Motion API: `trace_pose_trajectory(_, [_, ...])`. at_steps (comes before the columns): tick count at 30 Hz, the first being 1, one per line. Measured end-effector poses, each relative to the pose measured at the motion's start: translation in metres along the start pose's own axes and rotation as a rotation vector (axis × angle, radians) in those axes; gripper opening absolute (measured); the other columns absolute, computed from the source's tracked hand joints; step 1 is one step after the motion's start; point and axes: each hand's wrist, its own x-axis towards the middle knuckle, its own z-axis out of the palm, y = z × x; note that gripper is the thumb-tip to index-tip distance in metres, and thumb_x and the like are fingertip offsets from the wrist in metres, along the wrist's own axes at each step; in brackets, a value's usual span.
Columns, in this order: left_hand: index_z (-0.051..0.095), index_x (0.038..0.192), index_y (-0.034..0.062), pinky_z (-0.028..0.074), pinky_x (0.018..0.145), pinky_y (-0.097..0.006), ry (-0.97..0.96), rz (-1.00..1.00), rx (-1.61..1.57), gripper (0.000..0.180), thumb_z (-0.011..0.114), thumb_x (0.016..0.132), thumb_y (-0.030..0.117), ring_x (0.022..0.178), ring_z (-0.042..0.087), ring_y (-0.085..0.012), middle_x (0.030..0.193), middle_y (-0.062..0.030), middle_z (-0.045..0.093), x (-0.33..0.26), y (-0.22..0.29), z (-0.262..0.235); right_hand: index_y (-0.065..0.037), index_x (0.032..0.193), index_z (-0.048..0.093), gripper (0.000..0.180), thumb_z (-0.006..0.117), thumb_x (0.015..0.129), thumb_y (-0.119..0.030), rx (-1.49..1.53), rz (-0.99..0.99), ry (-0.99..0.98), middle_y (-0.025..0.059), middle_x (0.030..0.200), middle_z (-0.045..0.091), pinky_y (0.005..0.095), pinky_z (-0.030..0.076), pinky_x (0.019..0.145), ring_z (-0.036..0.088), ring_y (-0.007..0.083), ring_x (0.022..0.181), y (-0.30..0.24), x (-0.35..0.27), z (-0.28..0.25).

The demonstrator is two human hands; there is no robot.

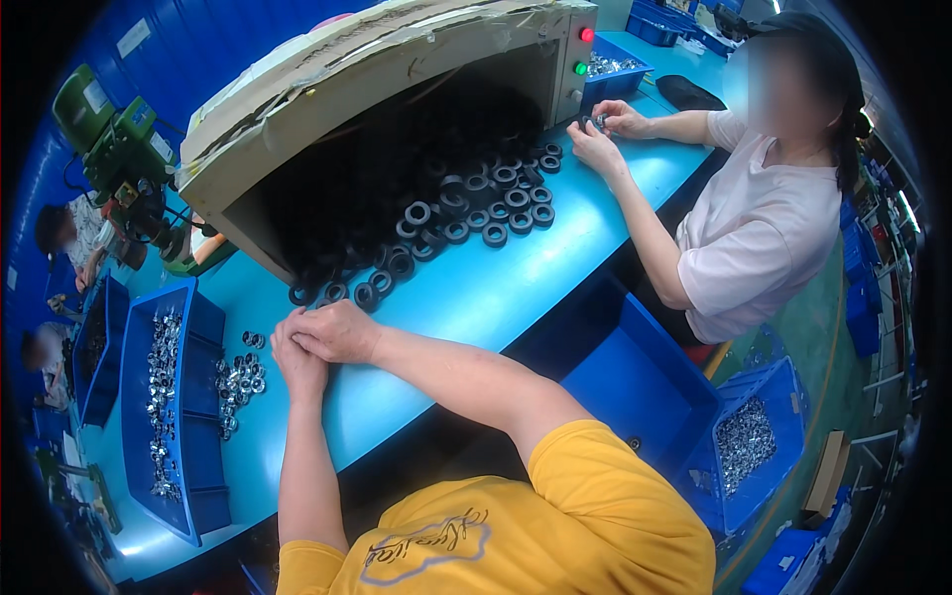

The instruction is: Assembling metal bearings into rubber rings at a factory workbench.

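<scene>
- Black rings (453,203) are heaped on a bright blue counter (466,322), spilling out from the dark opening of a beige box-shaped housing (297,87).
- The left hand (300,359) and the right hand (340,332) are brought together just beside the near left end of the heap. Their fingers are bent and touching; whether anything is gripped between them cannot be told, as the fingertips are hidden.
- A yellow shirt (605,496) is worn by the person whose hands these are.
- Small shiny metal rings (238,387) are scattered on the counter to the left of the hands, beside a long blue tray (201,397) in which more metal parts are held.
- A red light (587,35) and a green light (581,68) are set on the right end of the housing.
- At the right, a small part is held in both hands by a co-worker (764,233) in a pale top.
- Behind the co-worker's elbow side, at lower right, metal pieces are contained in a blue bin (756,508).
</scene>
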Motion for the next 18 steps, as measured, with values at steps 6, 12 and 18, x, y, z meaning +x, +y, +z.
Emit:
trace_pose_trajectory(6, [0.068, 0.129, 0.0094, 0.042, 0.106, -0.045, -0.003, -0.006, 0.000, 0.037, 0.071, 0.094, 0.020, 0.122, 0.056, -0.0343, 0.126, -0.0111, 0.067, 0.0001, 0.0009, -0.0007, -0.011, 0.093, 0.066, 0.010, 0.070, 0.092, -0.020, 0.002, 0.005, -0.011, 0.0103, 0.077, 0.072, 0.0419, 0.058, 0.062, 0.073, 0.0311, 0.072, -0.0016, 0.0008, -0.0022])
trace_pose_trajectory(12, [0.068, 0.129, 0.0101, 0.043, 0.105, -0.045, -0.008, -0.012, 0.002, 0.038, 0.071, 0.093, 0.021, 0.122, 0.056, -0.0346, 0.126, -0.0114, 0.066, 0.0001, 0.0032, -0.0014, -0.012, 0.093, 0.066, 0.010, 0.069, 0.093, -0.022, 0.023, 0.004, 0.014, 0.0105, 0.077, 0.072, 0.0443, 0.058, 0.062, 0.073, 0.0322, 0.071, -0.0003, 0.0006, 0.0001])
trace_pose_trajectory(18, [0.069, 0.128, 0.0106, 0.044, 0.104, -0.045, 0.003, -0.009, 0.003, 0.038, 0.072, 0.092, 0.021, 0.120, 0.057, -0.0348, 0.124, -0.0114, 0.067, 0.0006, 0.0018, -0.0006, -0.012, 0.092, 0.066, 0.011, 0.069, 0.092, -0.023, 0.020, 0.008, 0.009, 0.0107, 0.078, 0.072, 0.0456, 0.058, 0.061, 0.073, 0.0326, 0.071, 0.0008, -0.0002, 0.0009])
